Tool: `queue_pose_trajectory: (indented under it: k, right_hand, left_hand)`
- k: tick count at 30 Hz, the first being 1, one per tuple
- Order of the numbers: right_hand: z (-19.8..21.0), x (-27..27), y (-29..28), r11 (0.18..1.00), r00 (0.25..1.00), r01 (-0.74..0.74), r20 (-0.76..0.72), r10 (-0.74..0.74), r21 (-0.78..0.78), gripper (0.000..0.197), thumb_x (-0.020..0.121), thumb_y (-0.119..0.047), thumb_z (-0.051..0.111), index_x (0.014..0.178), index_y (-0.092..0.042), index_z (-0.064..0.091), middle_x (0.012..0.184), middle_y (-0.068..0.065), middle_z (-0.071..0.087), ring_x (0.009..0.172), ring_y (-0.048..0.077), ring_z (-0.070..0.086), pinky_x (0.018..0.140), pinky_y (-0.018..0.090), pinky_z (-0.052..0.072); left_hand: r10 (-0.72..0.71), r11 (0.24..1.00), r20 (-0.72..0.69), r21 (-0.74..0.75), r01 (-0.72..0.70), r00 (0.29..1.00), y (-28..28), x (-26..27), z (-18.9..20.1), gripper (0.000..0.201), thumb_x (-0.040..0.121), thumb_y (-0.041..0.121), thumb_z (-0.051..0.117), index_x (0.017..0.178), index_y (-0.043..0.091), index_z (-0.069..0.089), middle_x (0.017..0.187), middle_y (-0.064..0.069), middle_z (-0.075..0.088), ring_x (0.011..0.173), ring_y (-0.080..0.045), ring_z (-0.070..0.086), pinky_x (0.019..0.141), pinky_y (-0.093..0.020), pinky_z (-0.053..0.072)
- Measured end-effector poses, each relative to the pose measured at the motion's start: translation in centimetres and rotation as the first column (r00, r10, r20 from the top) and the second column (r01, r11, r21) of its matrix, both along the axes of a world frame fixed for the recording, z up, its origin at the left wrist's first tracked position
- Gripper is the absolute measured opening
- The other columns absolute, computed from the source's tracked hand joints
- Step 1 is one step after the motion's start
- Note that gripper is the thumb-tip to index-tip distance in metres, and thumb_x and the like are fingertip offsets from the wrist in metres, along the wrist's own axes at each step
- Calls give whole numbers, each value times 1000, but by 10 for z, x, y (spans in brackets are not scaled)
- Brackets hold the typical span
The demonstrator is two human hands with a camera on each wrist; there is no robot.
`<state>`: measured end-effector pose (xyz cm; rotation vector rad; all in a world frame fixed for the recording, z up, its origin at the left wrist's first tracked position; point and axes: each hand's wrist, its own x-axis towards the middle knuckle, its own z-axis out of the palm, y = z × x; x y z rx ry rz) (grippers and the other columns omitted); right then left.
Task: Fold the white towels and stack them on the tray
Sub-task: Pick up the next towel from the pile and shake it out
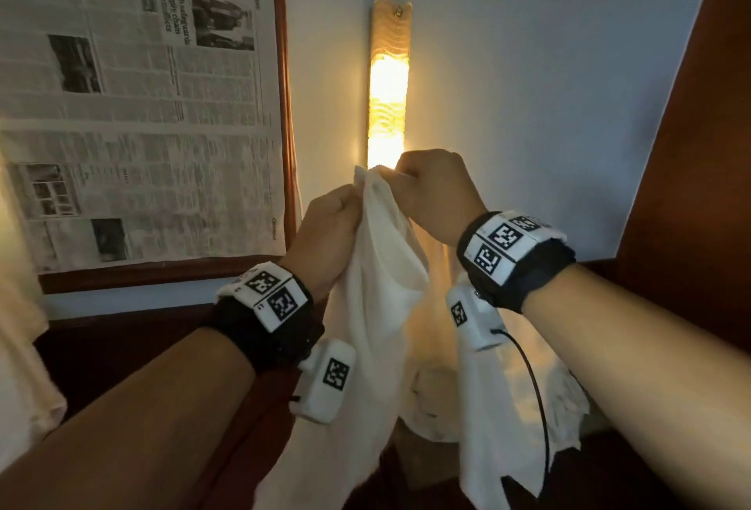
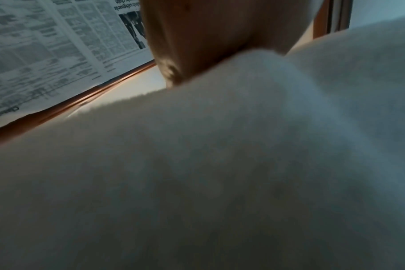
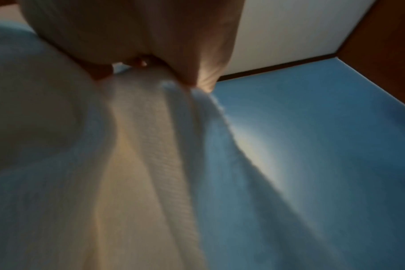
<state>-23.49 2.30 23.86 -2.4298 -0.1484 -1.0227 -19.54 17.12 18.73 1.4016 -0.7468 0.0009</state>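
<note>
A white towel [image 1: 374, 306] hangs in the air in front of the wall, held up by both hands at its top edge. My left hand [image 1: 329, 221] grips the top of the cloth from the left. My right hand [image 1: 430, 188] pinches the same edge just to the right and slightly higher. The two hands are close together. In the left wrist view the towel [image 2: 220, 164] fills most of the picture below the left hand [image 2: 208, 45]. In the right wrist view the towel [image 3: 139, 164] hangs in folds from the right hand [image 3: 150, 45]. No tray is in view.
A lit vertical wall lamp [image 1: 388, 91] glows right behind the hands. A wood-framed board covered with newspaper [image 1: 134, 103] hangs on the wall at left. More white cloth [image 1: 528, 400] lies heaped low on the right, behind the right forearm. A dark wooden panel [image 1: 699, 143] rises at right.
</note>
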Motion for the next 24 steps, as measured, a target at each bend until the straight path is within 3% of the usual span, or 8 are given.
queue_pose_trajectory:
  k: [3,7,10,14,17,20,22,24]
  right_hand:
    - [-16,-19,2,995,998,-61,-16,62,85,42,97,-28,54,60,-11,43,54,-2,41,55,13,37,59,29,34]
    - [-51,-37,-7,994,989,-80,-118,89,75,25,90,-18,58,69,-7,52,63,3,56,60,16,50,61,28,39]
    - [-86,-38,-25,998,974,24,-228,-10,62,27,84,-30,59,70,-8,61,67,7,63,63,16,55,62,28,41]
    - [-129,-39,-64,989,922,147,-358,-148,-29,27,94,-27,63,72,-13,60,70,6,63,66,21,56,60,31,36]
    - [-142,-42,-90,979,910,196,-383,-160,56,22,93,-18,65,73,-8,63,67,6,59,60,19,51,61,30,34]
    - [-120,-33,-86,980,964,136,-248,-98,144,12,96,-10,60,88,-10,70,82,3,63,75,19,58,68,28,38]
    - [-94,-24,-60,995,984,15,-179,3,103,17,96,-1,55,102,-4,70,99,6,68,89,19,61,71,19,43]
    - [-71,-17,-27,985,978,-156,-125,165,76,23,90,7,54,102,-1,71,102,9,72,93,21,65,80,21,48]
  left_hand:
    - [50,998,111,42,-55,993,3,-10,4,59,101,58,44,104,6,72,94,-22,68,83,-25,64,89,-54,54]
    - [145,986,200,46,-158,969,10,-15,11,63,105,49,42,90,-9,59,75,-16,57,70,-21,53,72,-42,46]
    - [174,982,197,39,-185,965,21,-11,16,59,103,56,42,69,10,55,64,0,49,65,-18,46,67,-38,39]
    - [217,976,124,-16,-217,968,49,-6,25,47,93,62,52,78,19,65,80,-8,61,77,-24,58,80,-50,51]
    - [303,953,105,-62,-298,947,79,1,36,31,94,47,56,81,22,67,86,-5,67,89,-28,64,95,-57,51]
    - [324,941,236,19,-338,916,100,0,40,23,103,14,53,82,22,56,76,9,60,83,-15,61,83,-34,50]
    - [263,959,208,47,-278,942,99,-4,37,29,104,7,49,79,21,52,62,15,65,68,3,63,69,-11,46]
    - [218,967,192,89,-238,957,91,-11,35,30,104,6,45,79,21,53,55,28,62,59,14,60,58,-4,43]
